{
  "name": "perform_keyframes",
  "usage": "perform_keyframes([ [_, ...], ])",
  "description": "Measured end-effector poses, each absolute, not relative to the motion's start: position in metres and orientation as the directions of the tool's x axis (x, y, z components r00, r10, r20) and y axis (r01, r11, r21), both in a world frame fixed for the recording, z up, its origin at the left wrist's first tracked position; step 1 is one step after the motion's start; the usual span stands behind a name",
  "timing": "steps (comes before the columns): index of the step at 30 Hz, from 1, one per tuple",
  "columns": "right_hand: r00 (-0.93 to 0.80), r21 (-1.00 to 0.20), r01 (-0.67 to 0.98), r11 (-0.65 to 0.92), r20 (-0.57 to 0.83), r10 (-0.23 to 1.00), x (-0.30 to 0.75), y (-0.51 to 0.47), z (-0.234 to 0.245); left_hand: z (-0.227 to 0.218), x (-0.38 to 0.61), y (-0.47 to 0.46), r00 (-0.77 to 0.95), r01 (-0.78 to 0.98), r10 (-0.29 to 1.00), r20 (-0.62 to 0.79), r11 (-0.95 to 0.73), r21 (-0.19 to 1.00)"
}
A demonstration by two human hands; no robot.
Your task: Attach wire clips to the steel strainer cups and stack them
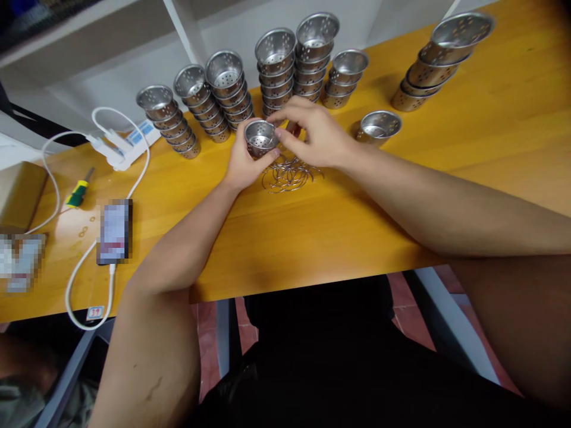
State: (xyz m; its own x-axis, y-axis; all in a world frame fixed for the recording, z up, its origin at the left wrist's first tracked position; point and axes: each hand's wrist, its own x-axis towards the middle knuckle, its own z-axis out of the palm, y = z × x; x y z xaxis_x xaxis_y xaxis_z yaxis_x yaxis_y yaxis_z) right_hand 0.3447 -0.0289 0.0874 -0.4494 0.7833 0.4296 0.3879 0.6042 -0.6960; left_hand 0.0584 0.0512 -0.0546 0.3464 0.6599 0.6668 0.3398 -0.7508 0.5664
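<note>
My left hand [244,163] is closed around a small perforated metal cup [259,140], thumb along the near side, the cup's open mouth facing up. At the cup's right rim, my right hand [319,135] pinches a thin metal wire [272,141] between thumb and forefinger. The wire's far end is too small to make out. Just below both hands, a tangled pile of curved metal wires [289,176] lies on the wooden table [276,238]. A single perforated cup [379,126] stands to the right of my right hand.
Several stacks of perforated cups [276,74] line the back of the table. Another stack, leaning [430,65], stands at the right. On the left are a power strip [129,151] with white cables, a screwdriver [79,191], a phone [115,232] and a brown box [22,196].
</note>
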Motion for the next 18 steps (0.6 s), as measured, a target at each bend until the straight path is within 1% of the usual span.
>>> perform_keyframes([
  [7,-0.495,-0.65,0.391,0.652,0.449,0.744,0.347,-0.023,0.077,-0.051,0.056,0.05,0.351,0.347,0.646,0.678,-0.762,0.546],
  [18,-0.595,-0.641,0.358,0.678,0.403,0.695,0.342,-0.02,0.067,-0.044,0.068,0.038,0.389,0.281,0.574,0.721,-0.819,0.5],
])
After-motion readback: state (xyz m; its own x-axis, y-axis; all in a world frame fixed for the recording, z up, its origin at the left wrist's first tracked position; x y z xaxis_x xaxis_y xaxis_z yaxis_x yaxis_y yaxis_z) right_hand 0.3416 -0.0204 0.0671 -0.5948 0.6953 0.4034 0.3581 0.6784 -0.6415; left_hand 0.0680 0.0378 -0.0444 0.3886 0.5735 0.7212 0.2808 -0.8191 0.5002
